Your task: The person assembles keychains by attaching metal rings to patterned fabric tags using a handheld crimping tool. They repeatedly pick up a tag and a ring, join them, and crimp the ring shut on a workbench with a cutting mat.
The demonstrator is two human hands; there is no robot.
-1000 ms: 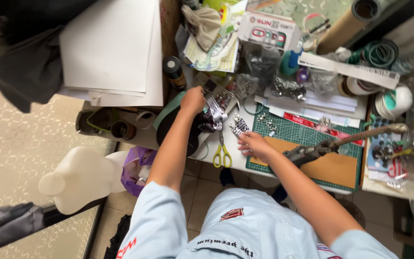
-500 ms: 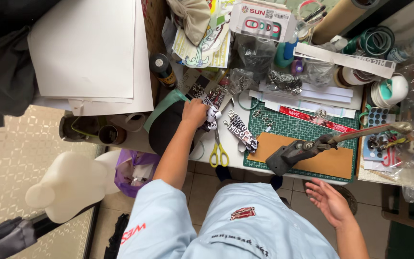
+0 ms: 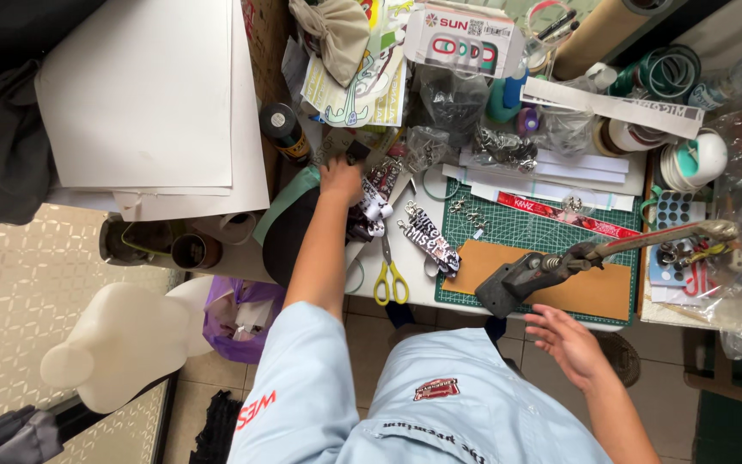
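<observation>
Our left hand [image 3: 343,182] seems to pinch the black-and-white printed strap [image 3: 369,206] near the table's front edge [image 3: 414,301]. Our right hand [image 3: 564,339] hangs open and empty below that edge, and another printed strap [image 3: 429,242] lies untouched by the green cutting mat [image 3: 551,230].

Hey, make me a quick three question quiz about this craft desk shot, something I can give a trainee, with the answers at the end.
1. True or false: the right hand rests on the green cutting mat.
2. Which hand reaches into the clutter by the printed lanyards: A) left hand, B) right hand, C) both?
3. What colour are the handles of the scissors lying at the table edge?

Key:
1. False. It hangs open off the table edge, below the hand press, touching nothing.
2. A. Whether it grips anything cannot be told.
3. Yellow.
</observation>
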